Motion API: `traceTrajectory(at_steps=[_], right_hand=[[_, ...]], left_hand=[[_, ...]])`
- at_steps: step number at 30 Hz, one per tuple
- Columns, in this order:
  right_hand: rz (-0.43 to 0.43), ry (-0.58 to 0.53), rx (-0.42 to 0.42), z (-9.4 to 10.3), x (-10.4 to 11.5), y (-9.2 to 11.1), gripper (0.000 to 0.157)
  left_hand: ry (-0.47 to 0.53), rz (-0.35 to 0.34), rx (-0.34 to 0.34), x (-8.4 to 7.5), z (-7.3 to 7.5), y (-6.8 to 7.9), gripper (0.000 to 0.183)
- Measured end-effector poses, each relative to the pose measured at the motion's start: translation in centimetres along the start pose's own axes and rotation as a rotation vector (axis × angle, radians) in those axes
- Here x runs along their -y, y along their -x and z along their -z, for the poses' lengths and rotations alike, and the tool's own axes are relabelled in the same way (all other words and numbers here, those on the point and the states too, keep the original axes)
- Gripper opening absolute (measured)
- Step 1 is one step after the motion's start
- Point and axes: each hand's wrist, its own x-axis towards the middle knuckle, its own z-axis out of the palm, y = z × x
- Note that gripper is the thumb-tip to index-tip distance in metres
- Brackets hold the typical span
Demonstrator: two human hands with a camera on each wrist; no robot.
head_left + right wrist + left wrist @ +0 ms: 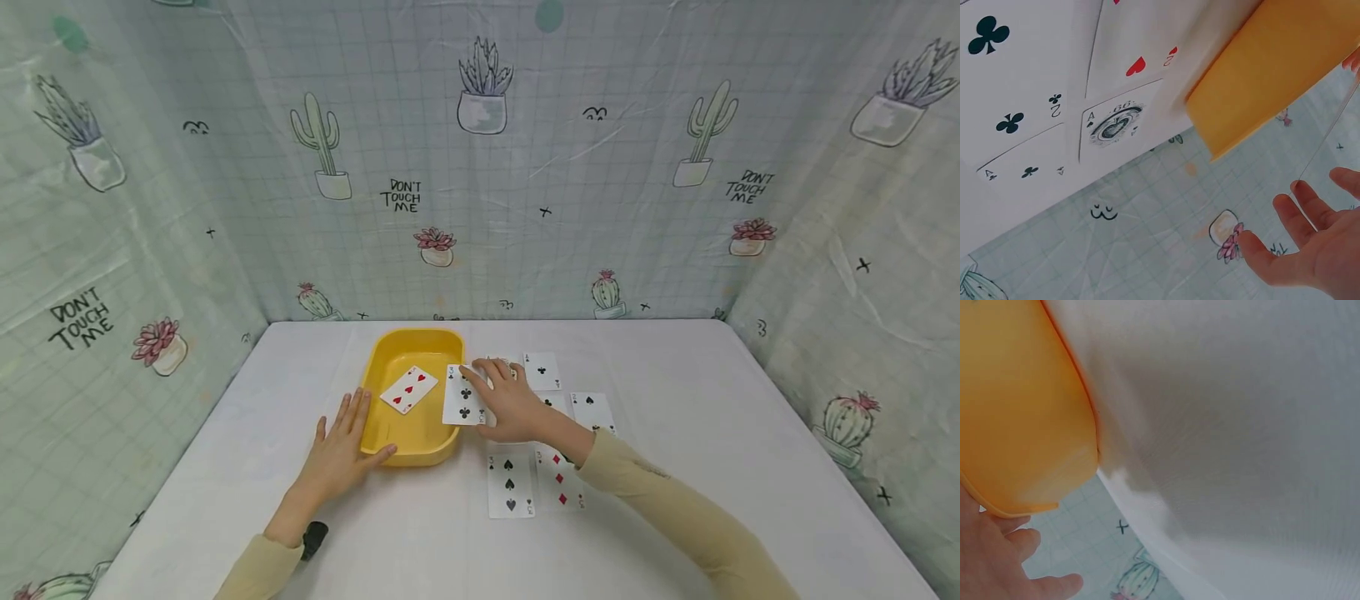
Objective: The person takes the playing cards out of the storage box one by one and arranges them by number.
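A yellow plastic tray (415, 454) stands left of the table's middle. Inside it lies a three of hearts (408, 390), slightly turned. My right hand (513, 406) pinches a three of clubs (465, 396) by its edges, above the tray's right rim. That card is nearly edge-on in the right wrist view. My left hand (337, 454) rests against the tray's left side with fingers straight, the thumb along its near edge. Under and around my right forearm lie other cards, among them a three of spades (511, 485) and a three of diamonds (560, 492).
Behind my right hand are an ace of clubs (542, 371), an ace of spades (1113, 128) and a two of hearts (1132, 47). A two of clubs (1016, 81) and a two of spades (592, 408) lie nearer. Printed cloth (480, 208) walls the white table (675, 375).
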Motion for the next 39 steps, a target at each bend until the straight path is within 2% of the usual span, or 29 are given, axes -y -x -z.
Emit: traceTrajectory(at_steps=[5, 14, 24, 34, 39], right_hand=[[-0.007, 0.012, -0.004, 0.1, -0.7, 1.6, 0.087], [0.020, 0.027, -0.082, 0.2, -2.6, 4.6, 0.087], [-0.012, 0.065, -0.104, -0.1, -4.5, 8.5, 0.086], [-0.042, 0.065, -0.050, -0.8, -5.9, 11.9, 0.088], [-0.025, 0.027, -0.075, -0.9, -7.1, 13.6, 0.088]], left_hand=[[0.004, -0.002, 0.000, 0.0, 0.0, 0.1, 0.097], [0.008, 0.002, -0.004, 0.0, 0.1, 0.0, 0.096], [0.008, 0.005, 0.004, 0.0, 0.1, 0.0, 0.095], [0.008, 0.004, 0.002, 0.1, 0.1, 0.0, 0.097], [0.007, 0.006, 0.006, 0.1, 0.1, 0.0, 0.097]])
